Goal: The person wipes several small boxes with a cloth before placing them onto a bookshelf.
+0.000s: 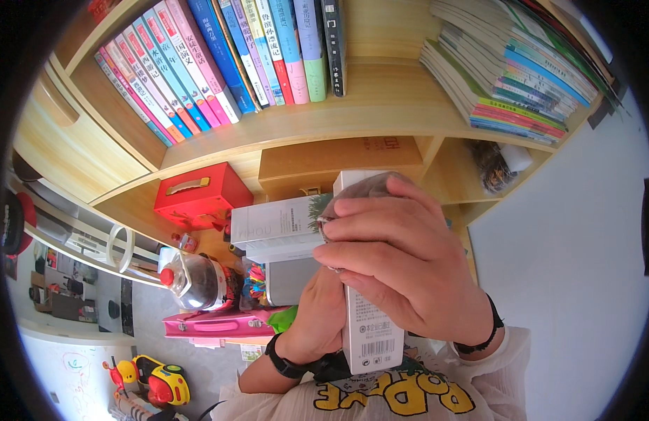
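Observation:
In front of my chest a tall white box (pixel 372 337) stands upright, with small print and a barcode on its lower side. My left hand (pixel 316 309) is closed round its left side, the fingers mostly hidden behind it. Over the upper part lies my right hand (pixel 402 256), its fingers bent round a greyish-brown cloth (pixel 366 188) pressed against the box. Just beyond my hands another white box (pixel 272 224) with a green plant picture lies on the shelf. The face under the cloth is hidden.
Behind stand a red case (pixel 202 196) and a brown wooden box (pixel 331 165). To the left are a large dark-liquid bottle (pixel 202 281) with a red cap and a pink case (pixel 219 324). Upright books (pixel 177 77) and stacked booklets (pixel 521 91) fill parts of the shelf above.

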`<state>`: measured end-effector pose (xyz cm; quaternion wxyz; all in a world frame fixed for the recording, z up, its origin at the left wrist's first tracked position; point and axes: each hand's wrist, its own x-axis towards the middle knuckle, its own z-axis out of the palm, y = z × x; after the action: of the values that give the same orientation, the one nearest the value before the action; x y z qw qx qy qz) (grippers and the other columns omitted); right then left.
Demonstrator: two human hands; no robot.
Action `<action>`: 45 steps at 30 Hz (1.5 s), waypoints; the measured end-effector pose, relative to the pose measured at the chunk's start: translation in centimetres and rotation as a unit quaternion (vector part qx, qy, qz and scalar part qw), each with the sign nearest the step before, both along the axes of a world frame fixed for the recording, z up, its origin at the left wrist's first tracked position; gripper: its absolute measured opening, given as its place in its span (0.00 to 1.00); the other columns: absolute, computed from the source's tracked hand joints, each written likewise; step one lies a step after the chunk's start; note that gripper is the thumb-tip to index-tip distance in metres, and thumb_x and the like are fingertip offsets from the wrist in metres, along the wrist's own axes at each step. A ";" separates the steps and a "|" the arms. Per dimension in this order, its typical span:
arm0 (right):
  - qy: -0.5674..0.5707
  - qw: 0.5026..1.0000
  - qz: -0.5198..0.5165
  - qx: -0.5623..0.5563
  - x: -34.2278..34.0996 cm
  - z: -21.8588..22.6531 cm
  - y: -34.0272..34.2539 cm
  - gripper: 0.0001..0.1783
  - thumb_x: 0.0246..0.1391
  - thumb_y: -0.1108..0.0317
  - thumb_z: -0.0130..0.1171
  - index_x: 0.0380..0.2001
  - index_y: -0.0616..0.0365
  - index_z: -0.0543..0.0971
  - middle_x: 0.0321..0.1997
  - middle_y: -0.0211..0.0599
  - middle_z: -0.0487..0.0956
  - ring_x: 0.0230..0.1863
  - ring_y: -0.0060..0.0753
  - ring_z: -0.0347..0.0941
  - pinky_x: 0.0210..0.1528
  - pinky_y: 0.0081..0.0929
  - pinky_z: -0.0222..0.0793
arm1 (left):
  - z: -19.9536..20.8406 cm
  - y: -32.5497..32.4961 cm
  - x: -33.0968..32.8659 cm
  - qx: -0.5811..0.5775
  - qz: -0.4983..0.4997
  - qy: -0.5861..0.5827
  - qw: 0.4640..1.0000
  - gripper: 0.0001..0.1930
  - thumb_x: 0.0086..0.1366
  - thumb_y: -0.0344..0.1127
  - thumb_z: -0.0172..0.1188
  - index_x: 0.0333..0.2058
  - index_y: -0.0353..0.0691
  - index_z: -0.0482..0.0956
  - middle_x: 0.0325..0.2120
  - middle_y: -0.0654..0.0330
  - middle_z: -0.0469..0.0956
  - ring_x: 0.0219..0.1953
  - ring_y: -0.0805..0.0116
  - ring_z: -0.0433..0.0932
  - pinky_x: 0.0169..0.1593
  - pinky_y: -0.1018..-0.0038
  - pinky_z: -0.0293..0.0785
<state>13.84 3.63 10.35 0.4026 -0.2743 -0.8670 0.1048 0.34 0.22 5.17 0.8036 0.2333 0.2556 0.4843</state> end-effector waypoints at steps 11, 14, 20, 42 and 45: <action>0.012 0.997 0.052 -0.063 0.6 0.1 1.1 0.09 0.53 0.66 0.56 0.37 0.50 0.80 0.42 0.28 0.78 0.52 0.32 0.71 0.62 0.40 0.52 | -1.1 0.3 -0.3 0.013 0.006 0.005 1.000 0.23 0.71 0.49 0.34 0.56 0.40 0.59 0.45 0.57 0.71 0.46 0.70 0.75 0.44 0.73 0.74; 0.017 0.996 0.058 -0.067 0.4 0.1 1.0 0.08 0.53 0.66 0.56 0.37 0.50 0.80 0.42 0.28 0.78 0.52 0.32 0.71 0.62 0.39 0.51 | -0.8 0.2 -0.3 0.015 0.016 0.003 1.000 0.22 0.71 0.48 0.35 0.56 0.39 0.59 0.44 0.57 0.71 0.45 0.70 0.75 0.43 0.73 0.74; 0.008 0.996 0.055 -0.068 0.3 0.1 0.6 0.08 0.52 0.67 0.57 0.37 0.49 0.80 0.43 0.28 0.78 0.52 0.32 0.71 0.62 0.39 0.51 | -1.5 0.1 -0.6 0.003 0.024 0.014 1.000 0.22 0.71 0.47 0.35 0.55 0.38 0.60 0.44 0.56 0.72 0.45 0.70 0.75 0.42 0.74 0.75; -0.065 0.969 0.203 -0.127 2.7 -2.4 -6.1 0.09 0.51 0.67 0.58 0.37 0.44 0.82 0.43 0.21 0.78 0.47 0.17 0.72 0.56 0.27 0.55 | -1.3 1.6 -1.6 0.174 0.181 0.263 0.932 0.25 0.68 0.52 0.40 0.53 0.37 0.58 0.35 0.56 0.74 0.35 0.62 0.76 0.34 0.71 0.74; 0.050 0.931 0.270 -0.242 4.8 -3.6 -5.4 0.13 0.52 0.69 0.56 0.43 0.52 0.77 0.47 0.27 0.75 0.48 0.28 0.72 0.57 0.35 0.57 | -0.7 2.0 -2.3 0.120 0.174 0.209 0.955 0.25 0.69 0.52 0.39 0.53 0.38 0.60 0.38 0.58 0.75 0.37 0.64 0.76 0.36 0.71 0.74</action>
<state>18.69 -1.81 6.80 0.3235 -0.1133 -0.8356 0.4293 -1.93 2.18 4.47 0.6013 0.3762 0.3945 0.5841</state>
